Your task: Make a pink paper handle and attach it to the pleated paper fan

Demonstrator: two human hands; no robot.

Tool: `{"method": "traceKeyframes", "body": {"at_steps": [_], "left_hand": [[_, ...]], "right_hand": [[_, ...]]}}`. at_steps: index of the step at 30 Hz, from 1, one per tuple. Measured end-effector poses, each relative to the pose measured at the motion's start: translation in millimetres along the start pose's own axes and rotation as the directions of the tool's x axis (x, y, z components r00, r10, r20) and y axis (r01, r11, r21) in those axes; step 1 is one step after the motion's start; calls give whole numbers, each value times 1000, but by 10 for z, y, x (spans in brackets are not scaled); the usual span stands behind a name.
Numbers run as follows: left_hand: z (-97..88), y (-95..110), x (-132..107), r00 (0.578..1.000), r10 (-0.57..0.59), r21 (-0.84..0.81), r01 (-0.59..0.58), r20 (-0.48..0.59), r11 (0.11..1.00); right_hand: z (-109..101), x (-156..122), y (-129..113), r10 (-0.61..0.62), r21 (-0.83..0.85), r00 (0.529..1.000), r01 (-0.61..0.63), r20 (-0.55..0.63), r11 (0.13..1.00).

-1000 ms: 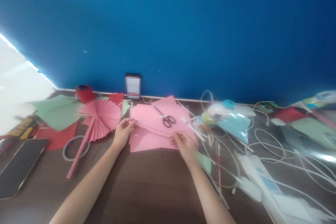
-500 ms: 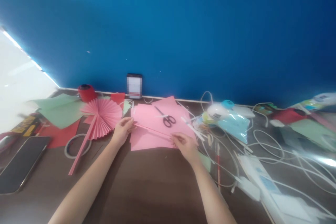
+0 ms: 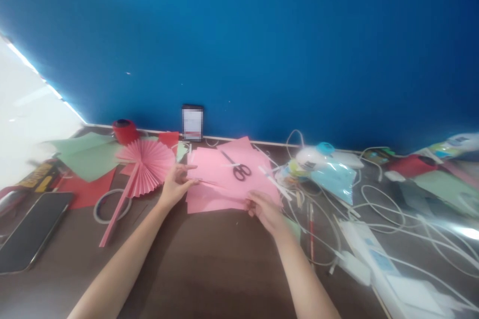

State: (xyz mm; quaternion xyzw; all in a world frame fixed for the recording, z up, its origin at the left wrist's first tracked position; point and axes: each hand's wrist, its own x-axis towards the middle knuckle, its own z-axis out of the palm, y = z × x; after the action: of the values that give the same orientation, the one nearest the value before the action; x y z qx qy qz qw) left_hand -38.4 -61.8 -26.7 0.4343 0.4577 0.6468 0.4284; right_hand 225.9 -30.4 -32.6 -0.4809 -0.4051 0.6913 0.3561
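Observation:
A stack of pink paper sheets (image 3: 224, 174) lies on the brown table, with black-handled scissors (image 3: 238, 168) on top. A narrow folded pink strip (image 3: 220, 188) runs across the sheets between my hands. My left hand (image 3: 175, 184) pinches its left end, one finger stretched out over the paper. My right hand (image 3: 264, 208) grips its right end at the sheets' near right corner. A pleated pink paper fan (image 3: 144, 167) with a long pink stick lies just left of my left hand.
Green and red paper sheets (image 3: 86, 159), a red tape roll (image 3: 124, 131), a white ring (image 3: 112, 206) and a dark phone (image 3: 32, 232) lie on the left. A small phone (image 3: 192, 122) leans on the blue wall. White cables, a power strip (image 3: 368, 251) and a blue bag (image 3: 331, 172) crowd the right.
The folded strip has been pressed lower and flatter onto the pink sheets. My right hand slid slightly toward me; my left hand's finger has stretched out.

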Motion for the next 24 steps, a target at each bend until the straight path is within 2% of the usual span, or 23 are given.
{"method": "traceKeyframes", "body": {"at_steps": [3, 7, 10, 13, 15, 17, 20, 24], "left_hand": [[-60, -14, 6, 997, -29, 76, 23, 73, 997], [-117, -83, 34, 980, -197, 27, 196, 30, 980], [-166, -118, 64, 920, -387, -122, 392, 61, 912], [-225, -125, 82, 833, -518, -224, 551, 194, 804], [-252, -129, 85, 822, -524, -284, 569, 225, 771], [-258, -142, 86, 838, -509, -339, 546, 199, 766], [-239, -173, 85, 857, -499, -374, 509, 131, 775], [-216, -209, 84, 873, -475, -355, 480, 106, 803]], "right_hand": [[-15, 15, 11, 6, 30, 1000, -6, 2, 1000], [-23, 33, 30, -18, -6, 1000, 18, 6, 1000], [-20, 27, 17, -86, -98, 996, 83, -22, 992], [-13, 6, -12, -129, -5, 991, 129, 34, 992], [-5, -6, -25, -126, 108, 989, 117, 81, 987], [6, -13, -28, -107, 152, 991, 94, 83, 984], [19, -14, -20, -101, 65, 994, 98, 42, 993], [18, -19, -14, -109, -37, 994, 109, 26, 993]]}}
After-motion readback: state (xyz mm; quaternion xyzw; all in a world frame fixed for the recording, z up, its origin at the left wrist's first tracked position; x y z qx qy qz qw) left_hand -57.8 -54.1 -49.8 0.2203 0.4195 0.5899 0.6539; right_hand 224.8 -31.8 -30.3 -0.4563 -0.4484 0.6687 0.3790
